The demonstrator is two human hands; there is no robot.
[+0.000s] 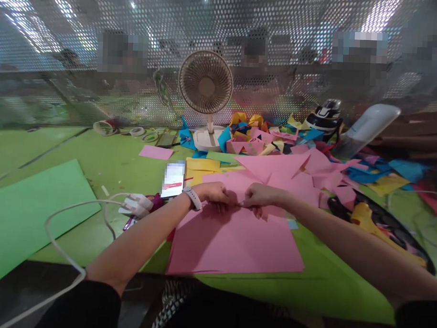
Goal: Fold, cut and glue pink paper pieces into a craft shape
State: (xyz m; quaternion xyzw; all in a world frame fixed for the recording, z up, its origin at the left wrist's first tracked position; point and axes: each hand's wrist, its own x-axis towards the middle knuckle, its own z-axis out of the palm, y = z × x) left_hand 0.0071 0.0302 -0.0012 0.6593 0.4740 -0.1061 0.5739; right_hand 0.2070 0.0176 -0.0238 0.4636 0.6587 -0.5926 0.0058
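Note:
My left hand (216,194), with a pale watch (192,198) at its wrist, is closed over a pink sheet of paper (233,246). Opposite it, my right hand (262,196) is closed too, its fingertips nearly meeting those of the left. Between them both hands pinch pink paper, though the exact edge they grip is partly hidden by the fingers. The large pink sheet lies flat beneath them, close to the table's front edge. More pink paper (275,167), some of it folded, lies just beyond my hands.
A green table (125,170) carries a phone (173,179), a white plug with cable (134,205), a green sheet (34,210) and a fan (206,87). Colourful folded paper (253,141) is heaped at the back. A black tray (421,252) stands right. Behind is a perforated screen (142,99).

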